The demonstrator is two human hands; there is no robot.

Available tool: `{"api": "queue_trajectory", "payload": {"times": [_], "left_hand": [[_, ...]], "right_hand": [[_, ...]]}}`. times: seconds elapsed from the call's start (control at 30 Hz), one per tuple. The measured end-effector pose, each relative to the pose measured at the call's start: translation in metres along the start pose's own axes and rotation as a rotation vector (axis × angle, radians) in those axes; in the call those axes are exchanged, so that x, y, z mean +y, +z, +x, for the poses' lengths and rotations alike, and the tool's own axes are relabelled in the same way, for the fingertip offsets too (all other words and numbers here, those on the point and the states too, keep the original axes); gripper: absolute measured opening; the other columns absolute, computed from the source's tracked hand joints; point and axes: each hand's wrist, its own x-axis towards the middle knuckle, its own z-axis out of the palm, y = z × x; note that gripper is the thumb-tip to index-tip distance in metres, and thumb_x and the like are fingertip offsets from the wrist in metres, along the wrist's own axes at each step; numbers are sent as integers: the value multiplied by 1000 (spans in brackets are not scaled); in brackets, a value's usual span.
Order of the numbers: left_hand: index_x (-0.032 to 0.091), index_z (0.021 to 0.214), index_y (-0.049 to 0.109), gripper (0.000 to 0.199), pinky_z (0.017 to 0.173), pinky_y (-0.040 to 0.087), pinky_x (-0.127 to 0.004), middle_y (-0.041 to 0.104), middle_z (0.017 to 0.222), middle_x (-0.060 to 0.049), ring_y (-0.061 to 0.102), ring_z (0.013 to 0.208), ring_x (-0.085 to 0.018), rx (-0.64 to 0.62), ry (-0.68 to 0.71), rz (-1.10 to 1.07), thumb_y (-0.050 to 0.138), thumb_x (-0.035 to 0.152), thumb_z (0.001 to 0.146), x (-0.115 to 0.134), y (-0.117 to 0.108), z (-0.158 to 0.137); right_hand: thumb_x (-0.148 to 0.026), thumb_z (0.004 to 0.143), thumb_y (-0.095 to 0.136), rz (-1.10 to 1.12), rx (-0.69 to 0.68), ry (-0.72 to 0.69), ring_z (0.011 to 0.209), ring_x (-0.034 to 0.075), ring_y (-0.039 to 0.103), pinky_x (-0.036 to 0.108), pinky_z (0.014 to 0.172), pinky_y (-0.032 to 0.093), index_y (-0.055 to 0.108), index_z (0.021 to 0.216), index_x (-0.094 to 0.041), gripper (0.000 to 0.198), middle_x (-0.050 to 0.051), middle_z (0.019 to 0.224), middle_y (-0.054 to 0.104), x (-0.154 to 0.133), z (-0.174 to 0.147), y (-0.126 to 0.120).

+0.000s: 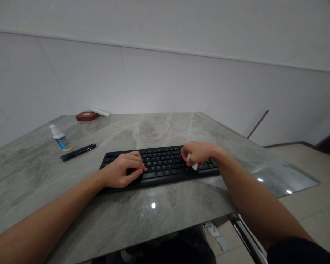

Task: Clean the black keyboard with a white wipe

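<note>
At nine o'clock, the keyboard was touched by the left hand, fingers apart. At three, a white wad was clamped in the right hand.

Surface grey, veined, glossy; red-brown box near its back edge, white strip just beside. White-capped bottle stands toward the left, slim black object lying close by. Floor pale, at right.
</note>
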Motion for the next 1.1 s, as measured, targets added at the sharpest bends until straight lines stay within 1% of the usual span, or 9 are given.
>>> {"api": "queue_trajectory", "payload": {"times": [0.1,0.23,0.33,0.43,0.6,0.87,0.97,1.1], "left_hand": [[15,87,72,21,73,53,-32,71,78,-8,63,74,-19,-2,4,-3,51,14,93,0,0,0],[14,87,72,20,73,53,-32,71,78,-8,63,75,-19,0,2,-10,52,12,92,0,0,0],[14,87,71,19,73,53,-32,71,78,-8,63,75,-19,1,4,-14,53,12,92,-1,0,-1],[15,88,72,19,73,52,-32,71,79,-8,63,75,-19,-5,1,-19,53,12,92,-1,0,-1],[14,87,71,20,74,52,-32,72,80,-7,63,75,-18,-15,-6,-23,52,12,92,-1,0,-1],[14,87,70,19,76,50,-32,72,81,-7,62,77,-19,-14,-4,-19,53,11,92,-4,2,-3],[14,86,70,19,77,49,-32,72,81,-7,62,76,-18,-17,0,-26,52,11,92,-4,1,-3],[15,87,70,18,80,49,-33,72,83,-6,63,78,-18,-34,-16,-27,52,10,92,-3,0,-3]], "right_hand": [[-12,69,64,-52,28,-1,54,16,66,23,49,48,59,81,-16,14,3,77,69,-7,-1,2],[-12,69,64,-69,33,-50,52,15,64,23,48,46,60,81,-16,13,4,79,69,-3,1,2],[-14,72,65,-29,52,-152,54,13,63,21,49,45,59,81,-16,12,3,80,67,-5,5,5],[-18,76,66,15,79,-276,58,13,62,21,53,43,59,84,-17,10,1,77,66,-16,8,11],[-15,74,70,-155,235,-423,76,15,61,22,63,38,64,81,-17,9,1,79,68,-33,11,21],[-10,76,68,-214,348,-533,70,14,57,24,62,34,65,81,-18,10,1,74,67,-36,16,31],[-12,79,68,-224,398,-572,73,16,59,25,66,35,65,86,-18,10,2,79,68,-43,18,38],[-13,85,66,-177,452,-667,82,18,62,27,73,39,63,95,-18,12,4,88,70,-52,23,47]]}}
